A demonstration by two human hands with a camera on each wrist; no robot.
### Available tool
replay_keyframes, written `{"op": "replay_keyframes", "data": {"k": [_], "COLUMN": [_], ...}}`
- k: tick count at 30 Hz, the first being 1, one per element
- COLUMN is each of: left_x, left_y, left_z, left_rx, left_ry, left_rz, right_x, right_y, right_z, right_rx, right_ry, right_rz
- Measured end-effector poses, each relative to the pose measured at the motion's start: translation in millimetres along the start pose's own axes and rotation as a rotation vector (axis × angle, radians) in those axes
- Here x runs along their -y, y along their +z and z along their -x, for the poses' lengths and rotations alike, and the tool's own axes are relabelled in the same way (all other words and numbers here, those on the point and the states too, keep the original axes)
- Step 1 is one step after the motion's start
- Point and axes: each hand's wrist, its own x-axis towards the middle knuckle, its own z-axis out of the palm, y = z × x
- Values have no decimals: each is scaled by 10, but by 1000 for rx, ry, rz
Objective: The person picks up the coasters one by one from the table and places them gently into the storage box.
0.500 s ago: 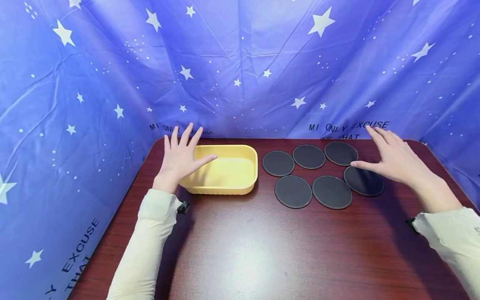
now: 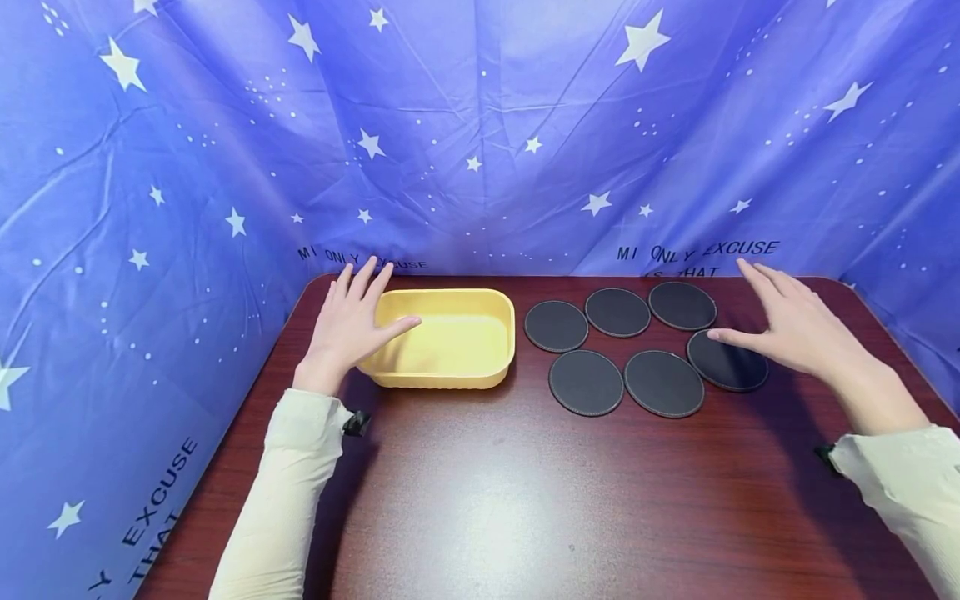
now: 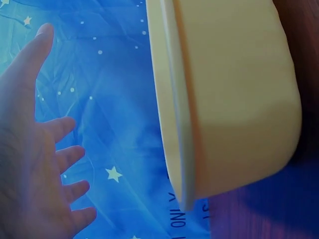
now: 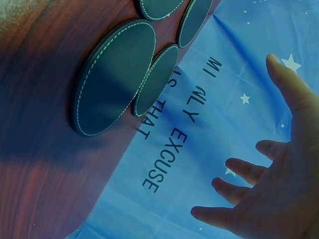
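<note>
A yellow rectangular bin (image 2: 457, 346) stands on the table, left of centre, with nothing inside. My left hand (image 2: 347, 329) hovers over its left end, fingers spread and holding nothing; the left wrist view shows the hand apart from the bin's wall (image 3: 239, 109). To the right of the bin lie several round black coasters (image 2: 586, 382) with pale stitched edges, in two rows. Above the rightmost front coaster (image 2: 727, 365) my right hand (image 2: 802, 325) is held in the air with fingers extended. In the right wrist view this hand touches no coaster (image 4: 117, 79).
The dark red-brown wooden table (image 2: 600, 500) has a bright glare spot near its middle front. A blue curtain (image 2: 480, 208) with white stars and printed words hangs along the back and both sides.
My left hand has shifted slightly left and toward me. The right hand has moved a little down in the view. Bin and coasters remain in place.
</note>
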Motion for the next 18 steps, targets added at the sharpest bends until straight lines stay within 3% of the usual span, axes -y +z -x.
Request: {"op": "replay_keyframes", "data": {"k": [7,18], "left_x": [61,161], "left_y": [17,85], "left_z": [49,140], "left_rx": [34,24], "left_ry": [-17,5], "left_rz": [33,115], "right_x": [-43,-104], "right_y": [47,115], "right_z": [41,88], "right_rx": [-1,-5], "right_ry": [2,-11], "right_rz": [-10,-23]}}
